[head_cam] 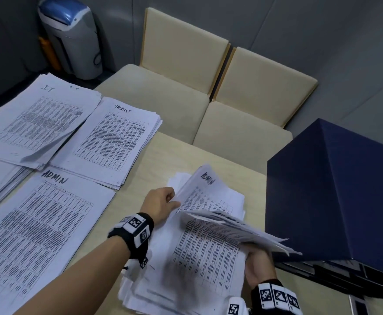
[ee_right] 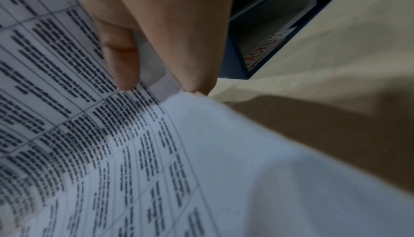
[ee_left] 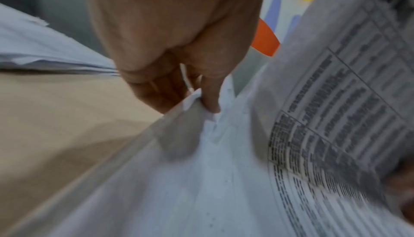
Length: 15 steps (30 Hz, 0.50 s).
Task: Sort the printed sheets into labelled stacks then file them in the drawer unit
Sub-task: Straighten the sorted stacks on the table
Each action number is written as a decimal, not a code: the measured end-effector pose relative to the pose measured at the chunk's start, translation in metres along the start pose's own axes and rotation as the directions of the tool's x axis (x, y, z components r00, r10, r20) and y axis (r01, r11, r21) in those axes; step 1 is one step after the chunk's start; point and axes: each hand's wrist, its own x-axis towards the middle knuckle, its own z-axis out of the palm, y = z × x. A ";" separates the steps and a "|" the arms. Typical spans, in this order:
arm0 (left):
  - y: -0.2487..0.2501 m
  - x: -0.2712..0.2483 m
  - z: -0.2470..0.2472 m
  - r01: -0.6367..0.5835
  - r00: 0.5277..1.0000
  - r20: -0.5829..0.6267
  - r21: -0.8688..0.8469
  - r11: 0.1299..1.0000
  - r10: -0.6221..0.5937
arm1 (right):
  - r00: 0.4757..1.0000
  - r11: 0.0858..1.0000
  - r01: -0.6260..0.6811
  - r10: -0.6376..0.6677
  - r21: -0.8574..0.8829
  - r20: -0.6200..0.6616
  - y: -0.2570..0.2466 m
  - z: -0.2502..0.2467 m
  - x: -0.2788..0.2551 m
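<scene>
Head view, nearest first: the right hand (head_cam: 257,267) at the tabletop's (head_cam: 156,155) near edge grips a lifted bundle of printed sheets (head_cam: 238,226), thumb on the printed face and fingers (ee_right: 195,45) curled behind, as the right wrist view shows. Under it lies the unsorted pile (head_cam: 186,269), touching the near edge. Just beyond, the left hand (head_cam: 161,203) pinches the left edge of a raised sheet marked ADMIN (head_cam: 205,185), its fingers (ee_left: 210,97) curled round the paper. Right of the pile, near the tabletop's right edge, stands the dark blue drawer unit (head_cam: 336,189). Along the left side lies the ADMIN stack (head_cam: 38,223); farther back is the TASKLIST stack (head_cam: 113,139) at the far edge, and the IT stack (head_cam: 36,119) toward the far left corner. Beyond the far edge are two cream chairs (head_cam: 186,71).
</scene>
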 end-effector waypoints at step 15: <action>0.010 -0.018 -0.027 0.214 0.977 0.120 -0.619 0.756 -0.178 | 0.999 1.000 0.010 -0.009 0.029 -0.034 -0.005 -0.002 -0.002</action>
